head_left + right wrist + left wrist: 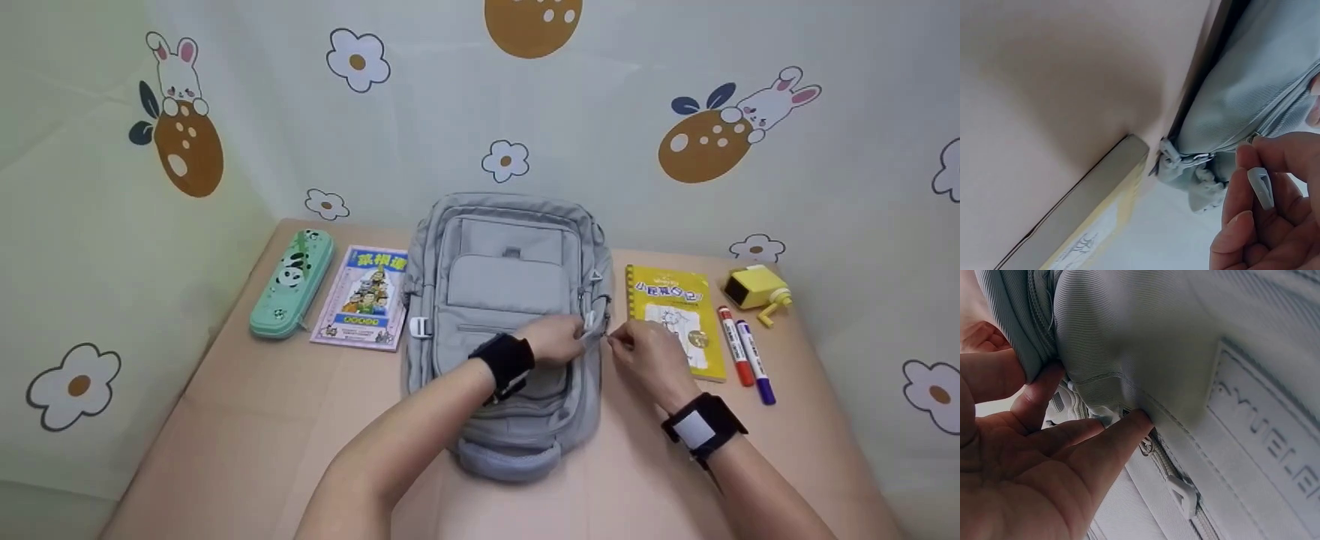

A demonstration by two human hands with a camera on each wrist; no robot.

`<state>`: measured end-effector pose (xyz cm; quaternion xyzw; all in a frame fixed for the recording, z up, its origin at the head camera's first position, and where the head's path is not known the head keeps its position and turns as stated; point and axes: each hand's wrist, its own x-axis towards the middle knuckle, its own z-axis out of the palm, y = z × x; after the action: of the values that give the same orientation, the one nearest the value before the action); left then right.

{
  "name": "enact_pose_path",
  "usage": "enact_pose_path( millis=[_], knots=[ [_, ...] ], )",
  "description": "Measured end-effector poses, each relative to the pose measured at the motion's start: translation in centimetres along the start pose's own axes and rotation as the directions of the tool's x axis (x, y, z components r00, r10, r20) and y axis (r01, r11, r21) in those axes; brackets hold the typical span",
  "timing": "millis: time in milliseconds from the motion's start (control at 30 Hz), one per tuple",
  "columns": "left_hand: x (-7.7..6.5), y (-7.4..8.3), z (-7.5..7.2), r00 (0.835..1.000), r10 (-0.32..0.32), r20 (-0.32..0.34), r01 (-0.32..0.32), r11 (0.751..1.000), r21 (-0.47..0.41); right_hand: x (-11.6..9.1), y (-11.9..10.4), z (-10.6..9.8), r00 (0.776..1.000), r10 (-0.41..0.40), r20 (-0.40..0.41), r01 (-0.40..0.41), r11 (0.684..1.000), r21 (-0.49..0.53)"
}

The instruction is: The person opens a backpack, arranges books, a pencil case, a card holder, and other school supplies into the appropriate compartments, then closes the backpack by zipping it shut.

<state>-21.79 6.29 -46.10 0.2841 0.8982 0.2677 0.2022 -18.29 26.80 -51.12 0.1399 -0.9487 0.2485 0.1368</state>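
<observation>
The backpack's [506, 283] lettered patch [1268, 427] runs past the left wrist view's edge.

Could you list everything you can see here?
Backpack: 1, grey, table's centre
Held zipper pull: 1, pale grey, on backpack
Pencil case: 1, mint with pandas, far left
Book: 1, pink-bordered, left of backpack
Spiral-bound book: 1, yellow, right of backpack
Markers: 2, one white-red, one white-blue, right
Crank gadget: 1, yellow, far right
Table: 1, peach, beneath
Backdrop: count unclear, pale with flowers and rabbits, behind
Wristbands: 2, black, on wrists
Left hand: 1, bare, pinching backpack fabric
Right hand: 1, bare, holding zipper pull
</observation>
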Motion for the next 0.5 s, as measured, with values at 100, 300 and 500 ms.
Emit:
enact_pose_path(
  millis=[100,300,500],
  knots=[
    [0.0,0.1,0.0,1.000,0.009,-0.007,-0.009,1.000,0.000,-0.3,-0.3,-0.2,1.000,-0.013,-0.005,0.013,1.000,0.004],
    [-0.1,0.1,0.0,1.000,0.009,-0.014,-0.010,1.000,-0.023,-0.7,-0.7,-0.4,1.000,-0.018,0.003,0.018,1.000,0.011],
    [0.0,0.0,0.1,1.000,0.002,-0.007,-0.003,0.999,-0.035,-0.9,-1.3,-0.6,1.000,0.004,0.029,-0.005,0.999,0.033]
  ],
)
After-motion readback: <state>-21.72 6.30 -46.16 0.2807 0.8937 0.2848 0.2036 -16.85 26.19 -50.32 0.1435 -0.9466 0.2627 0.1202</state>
